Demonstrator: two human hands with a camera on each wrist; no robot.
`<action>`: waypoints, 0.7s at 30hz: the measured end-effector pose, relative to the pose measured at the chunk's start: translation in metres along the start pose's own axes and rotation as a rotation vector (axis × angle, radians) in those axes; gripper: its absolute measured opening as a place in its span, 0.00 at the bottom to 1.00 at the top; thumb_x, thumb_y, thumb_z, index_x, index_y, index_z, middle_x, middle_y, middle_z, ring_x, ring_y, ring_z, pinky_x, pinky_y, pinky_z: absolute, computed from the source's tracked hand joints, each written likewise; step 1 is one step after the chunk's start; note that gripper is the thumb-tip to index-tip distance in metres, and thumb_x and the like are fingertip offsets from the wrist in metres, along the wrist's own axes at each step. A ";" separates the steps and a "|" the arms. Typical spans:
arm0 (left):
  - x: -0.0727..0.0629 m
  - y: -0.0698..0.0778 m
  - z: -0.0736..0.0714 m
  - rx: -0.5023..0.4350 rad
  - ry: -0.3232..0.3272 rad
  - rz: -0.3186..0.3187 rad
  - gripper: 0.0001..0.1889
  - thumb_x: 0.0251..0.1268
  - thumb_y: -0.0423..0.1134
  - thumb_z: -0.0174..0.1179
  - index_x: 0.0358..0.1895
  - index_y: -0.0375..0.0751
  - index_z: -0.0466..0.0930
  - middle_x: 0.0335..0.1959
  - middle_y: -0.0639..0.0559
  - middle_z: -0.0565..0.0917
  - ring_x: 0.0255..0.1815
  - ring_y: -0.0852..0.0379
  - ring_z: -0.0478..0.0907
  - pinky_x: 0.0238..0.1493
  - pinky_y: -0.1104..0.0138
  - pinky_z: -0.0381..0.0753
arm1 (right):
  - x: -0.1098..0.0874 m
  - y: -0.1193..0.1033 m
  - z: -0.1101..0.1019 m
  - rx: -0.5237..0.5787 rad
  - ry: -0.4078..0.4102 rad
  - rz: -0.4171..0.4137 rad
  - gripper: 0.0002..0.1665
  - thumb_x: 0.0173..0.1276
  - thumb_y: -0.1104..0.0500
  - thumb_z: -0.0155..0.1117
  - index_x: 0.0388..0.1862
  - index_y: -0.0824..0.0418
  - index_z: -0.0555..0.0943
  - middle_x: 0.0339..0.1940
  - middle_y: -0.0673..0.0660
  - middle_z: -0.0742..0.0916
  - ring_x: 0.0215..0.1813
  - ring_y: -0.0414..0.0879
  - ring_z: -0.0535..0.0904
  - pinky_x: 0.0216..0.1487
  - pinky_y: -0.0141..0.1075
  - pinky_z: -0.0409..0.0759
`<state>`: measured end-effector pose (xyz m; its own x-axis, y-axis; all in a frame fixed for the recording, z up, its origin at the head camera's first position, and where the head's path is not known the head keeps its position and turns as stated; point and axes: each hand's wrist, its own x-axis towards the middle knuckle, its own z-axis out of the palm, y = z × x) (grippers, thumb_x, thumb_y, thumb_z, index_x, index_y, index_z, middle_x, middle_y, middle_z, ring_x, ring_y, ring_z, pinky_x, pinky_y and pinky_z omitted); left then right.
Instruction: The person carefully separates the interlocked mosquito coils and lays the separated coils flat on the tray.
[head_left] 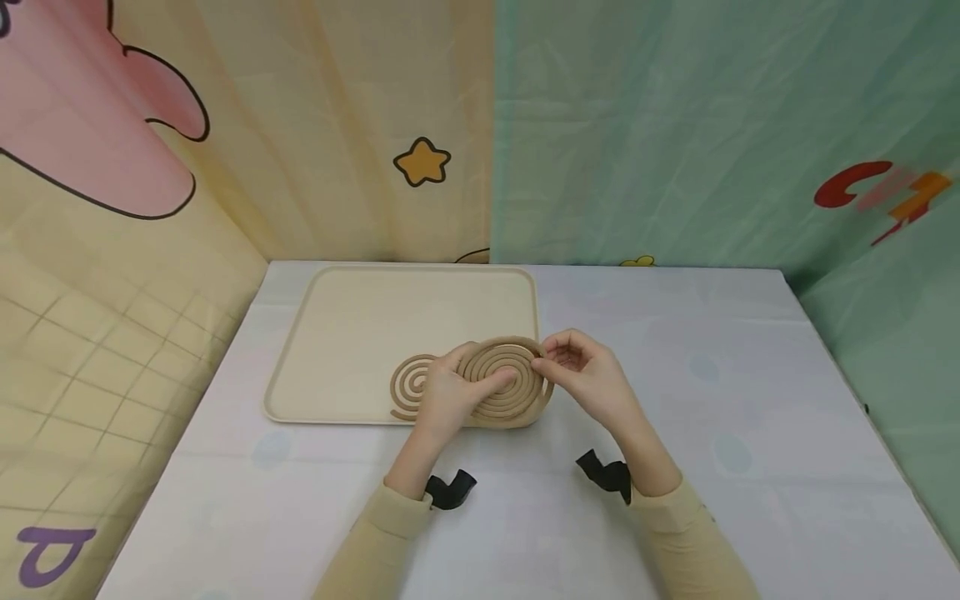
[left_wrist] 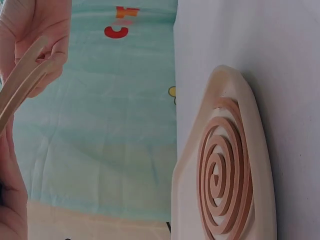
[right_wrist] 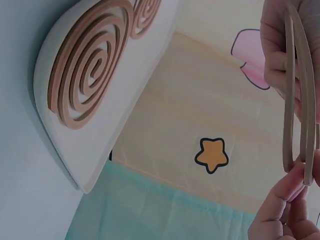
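Observation:
A pair of brown mosquito coils (head_left: 491, 360), layered together, is held above the tray's front right corner. My left hand (head_left: 450, 392) grips them from the left, thumb lying across the spiral's face. On the opposite side, my right hand (head_left: 592, 379) pinches the outer edge between thumb and finger. Edge-on in the right wrist view, the held coils (right_wrist: 306, 100) show a narrow gap between two layers. Below them, one mosquito coil (left_wrist: 220, 175) lies flat in the tray's corner. Another coil (head_left: 408, 387) lies to its left, partly hidden by my left hand in the head view.
The shallow cream tray (head_left: 360, 333) sits at the back left of a white-covered table (head_left: 675, 375). Printed curtains (head_left: 637, 125) enclose the table's back and sides. Black straps (head_left: 452, 490) hang at both wrists.

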<state>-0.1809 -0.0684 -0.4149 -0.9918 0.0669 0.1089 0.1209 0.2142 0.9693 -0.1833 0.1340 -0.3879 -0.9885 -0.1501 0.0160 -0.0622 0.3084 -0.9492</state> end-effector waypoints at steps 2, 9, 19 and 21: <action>0.000 0.000 -0.001 0.014 -0.036 0.006 0.19 0.49 0.44 0.77 0.45 0.45 0.86 0.31 0.50 0.86 0.28 0.60 0.78 0.30 0.70 0.79 | -0.001 -0.002 -0.001 -0.048 -0.016 -0.021 0.13 0.64 0.62 0.70 0.46 0.65 0.81 0.38 0.56 0.85 0.38 0.43 0.81 0.41 0.31 0.82; 0.001 -0.002 -0.005 -0.040 -0.041 -0.045 0.18 0.49 0.44 0.77 0.45 0.47 0.86 0.32 0.53 0.86 0.32 0.60 0.79 0.34 0.69 0.78 | -0.003 -0.001 0.004 -0.044 0.041 -0.060 0.11 0.64 0.63 0.70 0.44 0.66 0.83 0.40 0.60 0.86 0.38 0.38 0.82 0.41 0.29 0.83; -0.003 -0.008 0.005 -0.199 0.136 -0.079 0.20 0.53 0.42 0.75 0.49 0.43 0.83 0.41 0.51 0.86 0.42 0.61 0.81 0.42 0.71 0.81 | -0.006 0.011 0.021 0.234 0.127 -0.083 0.12 0.65 0.67 0.67 0.44 0.75 0.79 0.36 0.51 0.85 0.35 0.38 0.84 0.44 0.32 0.86; -0.003 -0.008 0.006 -0.191 0.155 -0.057 0.20 0.52 0.41 0.75 0.49 0.43 0.83 0.40 0.52 0.86 0.41 0.61 0.81 0.41 0.72 0.81 | -0.007 0.012 0.022 0.242 0.113 -0.083 0.12 0.66 0.67 0.67 0.44 0.74 0.78 0.38 0.52 0.85 0.36 0.38 0.84 0.45 0.33 0.86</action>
<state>-0.1786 -0.0650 -0.4242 -0.9930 -0.0939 0.0710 0.0691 0.0240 0.9973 -0.1741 0.1182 -0.4065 -0.9914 -0.0556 0.1188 -0.1222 0.0637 -0.9905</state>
